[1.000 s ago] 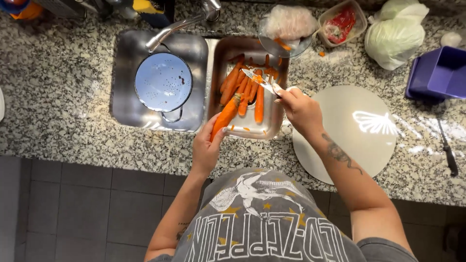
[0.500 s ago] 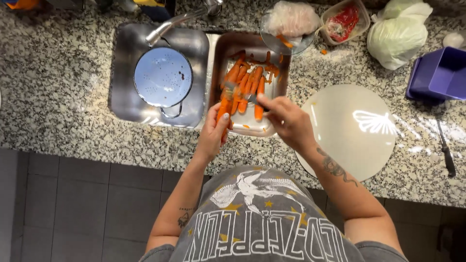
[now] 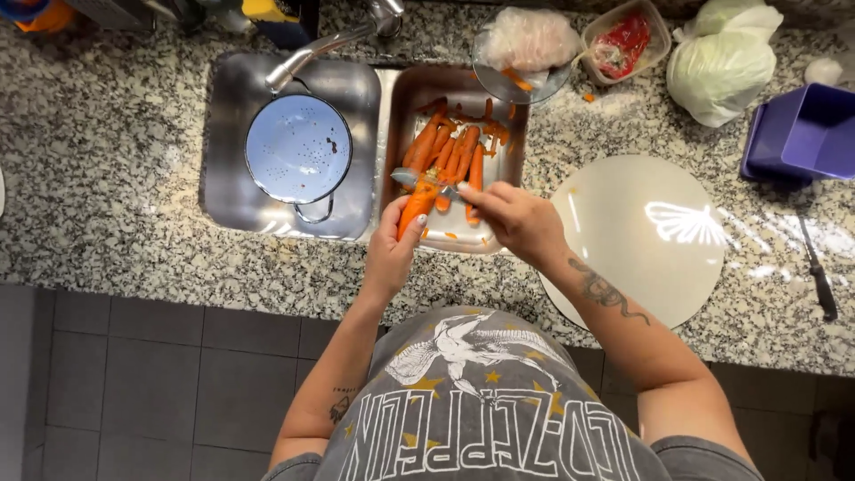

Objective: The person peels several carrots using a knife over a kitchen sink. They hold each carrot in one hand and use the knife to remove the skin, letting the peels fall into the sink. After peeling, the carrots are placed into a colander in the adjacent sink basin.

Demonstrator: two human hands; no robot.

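Left hand (image 3: 392, 252) grips carrot (image 3: 415, 206); right hand (image 3: 515, 221) holds peeler (image 3: 419, 181) against it

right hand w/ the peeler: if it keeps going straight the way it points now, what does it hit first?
The right hand points left across the right sink basin. The peeler it holds already meets the carrot held in the left hand. Beyond that, probably the divider toward the colander, though depth is unclear.

A grey short-sleeved T-shirt with white print (a winged figure, yellow stars), tattoos on both forearms.
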